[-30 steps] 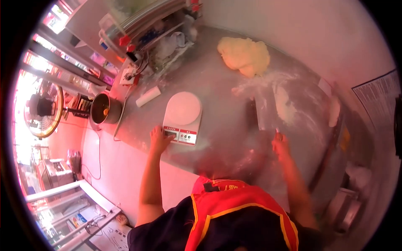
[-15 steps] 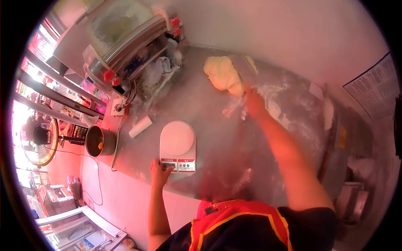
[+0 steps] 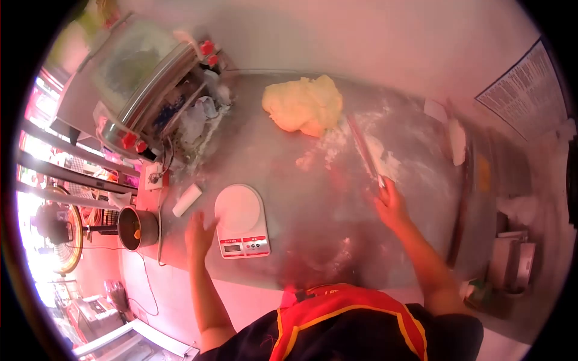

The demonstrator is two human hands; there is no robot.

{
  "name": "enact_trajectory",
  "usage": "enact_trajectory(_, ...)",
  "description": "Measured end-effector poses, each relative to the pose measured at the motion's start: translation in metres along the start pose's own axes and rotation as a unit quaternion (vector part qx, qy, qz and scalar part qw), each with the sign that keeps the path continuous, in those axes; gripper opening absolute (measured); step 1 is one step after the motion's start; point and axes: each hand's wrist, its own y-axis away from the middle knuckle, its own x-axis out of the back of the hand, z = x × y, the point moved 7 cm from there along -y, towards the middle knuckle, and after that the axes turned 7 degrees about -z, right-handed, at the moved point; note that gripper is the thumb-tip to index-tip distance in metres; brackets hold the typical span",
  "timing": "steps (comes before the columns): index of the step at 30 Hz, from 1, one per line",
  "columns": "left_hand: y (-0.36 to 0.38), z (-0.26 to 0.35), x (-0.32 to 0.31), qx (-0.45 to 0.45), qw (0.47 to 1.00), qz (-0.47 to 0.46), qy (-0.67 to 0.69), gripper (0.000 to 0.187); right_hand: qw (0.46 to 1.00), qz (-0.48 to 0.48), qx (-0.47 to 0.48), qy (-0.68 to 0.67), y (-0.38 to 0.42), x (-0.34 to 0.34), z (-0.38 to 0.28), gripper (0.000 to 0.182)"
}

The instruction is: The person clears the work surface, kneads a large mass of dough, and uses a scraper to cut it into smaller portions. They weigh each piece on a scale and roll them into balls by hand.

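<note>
A white kitchen scale (image 3: 239,210) with a round plate and a red-trimmed panel lies on the grey work table. My left hand (image 3: 200,236) is at its left edge, fingers apart and holding nothing. In my right hand (image 3: 390,204) is a broad-bladed knife (image 3: 362,147), seen almost edge-on and pointing away from me over floury table. Beyond the blade, to its left, a large lump of yellow dough (image 3: 304,107) rests near the back of the table. The blade appears apart from the dough.
A dough-rolling machine (image 3: 147,78) with red knobs stands at the back left. A white roll (image 3: 187,200) lies left of the scale, and a metal pot (image 3: 137,228) is past the table's left edge. Loose flour (image 3: 385,157) covers the right side. A fan (image 3: 60,234) stands far left.
My left hand has left the scale's panel and shifted left. My right hand has drawn the knife back from the dough toward me, and the dough now looks like one lump. The view has shifted.
</note>
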Motion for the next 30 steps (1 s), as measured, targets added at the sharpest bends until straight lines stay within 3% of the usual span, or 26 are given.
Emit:
enact_trajectory(1, -0.021, 0.040, 0.010, -0.107, 0.992, 0.066, -0.009, 0.052, 0.982, -0.046, -0.129, -0.133, 0.019, 0.009, 0.015, 0.043)
enact_trajectory(2, -0.048, 0.071, -0.001, -0.160, 0.986, 0.053, -0.005, 0.056, 0.928, -0.089, -0.249, -0.261, 0.042, 0.011, 0.031, 0.040)
enact_trajectory(4, -0.087, 0.144, -0.028, -0.243, 0.960, 0.090, -0.104, 0.069, 0.903, -0.116, -0.290, -0.296, 0.094, 0.013, 0.070, 0.035)
enact_trajectory(6, -0.145, 0.199, -0.093, -0.300, 0.953, 0.008, -0.034, 0.086, 0.840, -0.162, -0.383, -0.349, 0.149, 0.013, 0.098, 0.033)
enact_trajectory(8, -0.172, 0.274, -0.114, -0.400, 0.913, 0.023, -0.081, 0.093, 0.785, -0.150, -0.429, -0.420, 0.194, 0.007, 0.119, 0.033)
enact_trajectory(10, -0.198, 0.324, -0.136, -0.438, 0.889, 0.051, -0.125, 0.094, 0.769, -0.158, -0.423, -0.452, 0.222, 0.003, 0.130, 0.012)
enact_trajectory(12, -0.221, 0.346, -0.160, -0.446, 0.877, 0.059, -0.170, 0.095, 0.765, -0.168, -0.466, -0.411, 0.244, 0.004, 0.151, 0.014)
enact_trajectory(15, -0.257, 0.366, -0.190, -0.423, 0.877, 0.042, -0.222, 0.092, 0.816, -0.131, -0.492, -0.273, 0.227, 0.012, 0.135, 0.018)
enact_trajectory(21, -0.303, 0.376, -0.197, -0.363, 0.900, 0.037, -0.238, 0.076, 0.858, -0.165, -0.457, -0.165, 0.225, 0.004, 0.144, 0.023)
enact_trajectory(27, -0.301, 0.360, -0.222, -0.345, 0.918, -0.048, -0.187, 0.061, 0.899, -0.170, -0.402, -0.046, 0.230, 0.007, 0.150, 0.028)
enact_trajectory(30, -0.222, 0.355, -0.179, -0.499, 0.843, 0.173, -0.100, 0.049, 0.911, -0.181, -0.365, 0.059, 0.221, 0.011, 0.149, 0.029)
